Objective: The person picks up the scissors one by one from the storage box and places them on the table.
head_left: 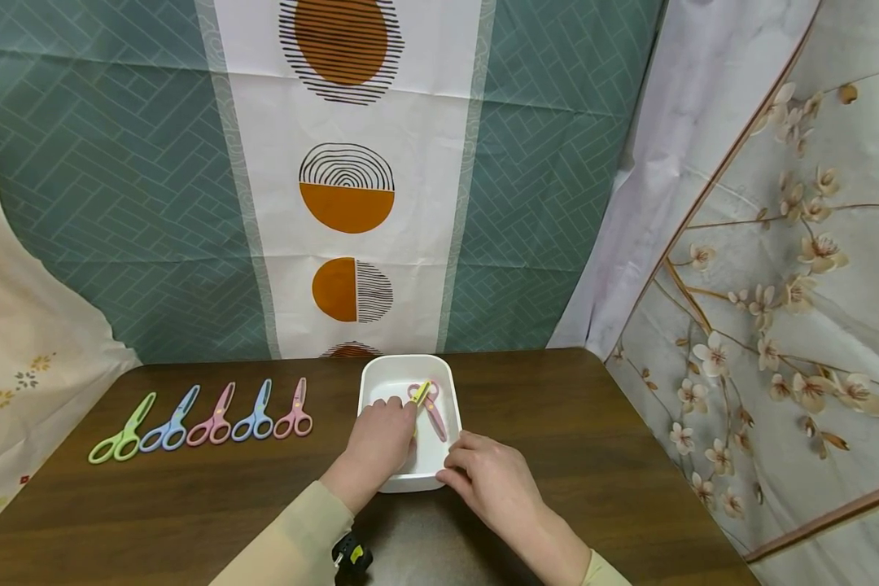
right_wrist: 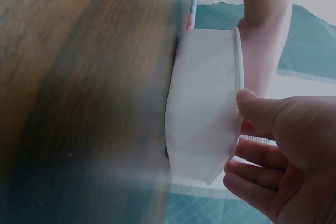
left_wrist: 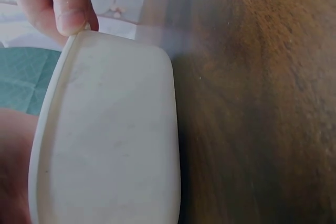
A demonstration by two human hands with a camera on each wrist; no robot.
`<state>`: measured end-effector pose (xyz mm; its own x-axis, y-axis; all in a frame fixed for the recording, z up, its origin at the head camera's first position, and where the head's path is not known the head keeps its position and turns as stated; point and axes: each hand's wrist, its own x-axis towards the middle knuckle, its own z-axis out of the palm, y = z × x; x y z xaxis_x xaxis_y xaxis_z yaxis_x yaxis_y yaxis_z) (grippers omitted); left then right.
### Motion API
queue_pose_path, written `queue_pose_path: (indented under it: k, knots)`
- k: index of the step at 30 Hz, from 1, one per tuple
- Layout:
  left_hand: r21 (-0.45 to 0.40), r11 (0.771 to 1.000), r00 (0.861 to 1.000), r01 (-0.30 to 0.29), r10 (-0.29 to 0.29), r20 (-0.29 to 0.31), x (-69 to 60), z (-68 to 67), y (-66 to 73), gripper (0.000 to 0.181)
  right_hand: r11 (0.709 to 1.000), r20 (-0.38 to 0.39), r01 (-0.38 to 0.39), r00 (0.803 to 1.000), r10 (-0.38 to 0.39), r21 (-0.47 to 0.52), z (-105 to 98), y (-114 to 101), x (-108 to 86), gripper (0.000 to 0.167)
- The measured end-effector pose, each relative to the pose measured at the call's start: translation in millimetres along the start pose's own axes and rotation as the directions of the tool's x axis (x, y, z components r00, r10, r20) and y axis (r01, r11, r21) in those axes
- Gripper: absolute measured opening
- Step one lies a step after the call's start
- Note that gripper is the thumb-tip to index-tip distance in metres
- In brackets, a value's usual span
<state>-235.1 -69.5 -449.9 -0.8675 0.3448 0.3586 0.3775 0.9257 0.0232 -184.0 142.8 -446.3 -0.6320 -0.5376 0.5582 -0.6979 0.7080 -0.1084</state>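
A white plastic bin (head_left: 395, 370) stands on the table. My left hand (head_left: 384, 439) reaches over its left wall, fingers curled down inside at a pair of yellow scissors (head_left: 422, 392); the scissors' handles are mostly hidden beneath the hand. Pink scissors (head_left: 435, 419) lie in the bin beside them, blades toward the near right corner. At that corner my right hand (head_left: 494, 476) pinches the rim, thumb outside; the right wrist view shows this thumb (right_wrist: 254, 108) on the bin wall (right_wrist: 205, 93). Only the bin's outer wall (left_wrist: 115, 124) shows large in the left wrist view.
On the left of the brown table (head_left: 557, 439) several scissors lie in a slanting row: green (head_left: 126, 435), blue (head_left: 172, 427), pink (head_left: 216, 419), blue (head_left: 256, 417) and pink (head_left: 295, 413). A patterned curtain (head_left: 366, 244) hangs behind the table's far edge.
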Motion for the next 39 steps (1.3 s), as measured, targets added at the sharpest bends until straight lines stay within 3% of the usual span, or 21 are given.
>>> queue_pose_path:
  k: [16, 22, 39]
  knots:
    - [0.065, 0.997, 0.990, -0.043, 0.051, -0.128, -10.9, -11.5, -6.2, 0.036, 1.000, 0.024, -0.013, 1.000, 0.013, -0.004, 0.1, 0.0, -0.3, 0.018]
    - [0.067, 0.997, 0.987, -0.025, 0.035, -0.156, -15.4, -18.0, -8.6, 0.042, 1.000, 0.015, -0.006, 1.000, 0.006, -0.004, -0.4, -1.1, -0.3, 0.019]
    - [0.008, 0.998, 0.993, 0.058, -0.056, -0.106, -28.0, -32.6, -22.7, 0.049, 1.000, 0.023, -0.013, 1.000, 0.013, -0.004, 0.4, 0.4, 0.0, 0.019]
